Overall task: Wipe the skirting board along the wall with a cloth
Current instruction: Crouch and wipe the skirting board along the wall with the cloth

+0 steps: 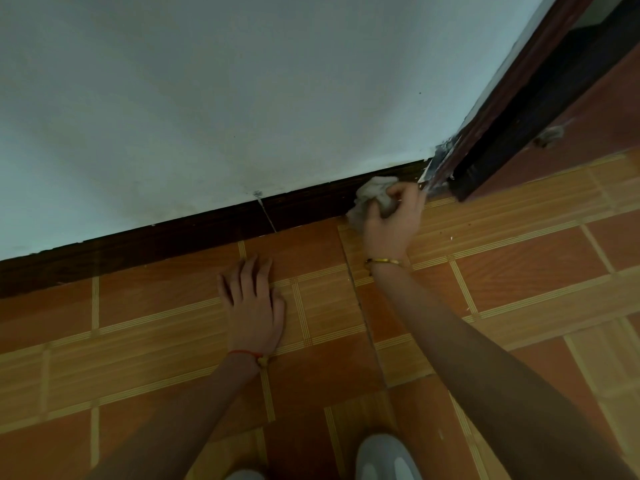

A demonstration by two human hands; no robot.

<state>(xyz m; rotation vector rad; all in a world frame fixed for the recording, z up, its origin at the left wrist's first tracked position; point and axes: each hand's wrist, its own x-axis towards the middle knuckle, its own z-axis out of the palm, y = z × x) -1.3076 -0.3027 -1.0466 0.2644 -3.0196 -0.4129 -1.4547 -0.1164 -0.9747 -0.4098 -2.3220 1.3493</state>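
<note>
A dark brown skirting board (194, 233) runs along the foot of the pale wall (242, 98), rising from lower left to upper right. My right hand (391, 220) is shut on a crumpled white cloth (372, 194) and presses it against the board's right end, close to the door frame. My left hand (252, 303) lies flat on the floor tiles with its fingers spread, a short way in front of the board. A thin pale crack or joint crosses the board near its middle.
A dark wooden door frame (512, 112) stands at the right end of the wall. The floor is orange and tan tile (502, 278). A grey dust clump (549, 136) lies beyond the frame. My light grey shoe (384, 459) shows at the bottom edge.
</note>
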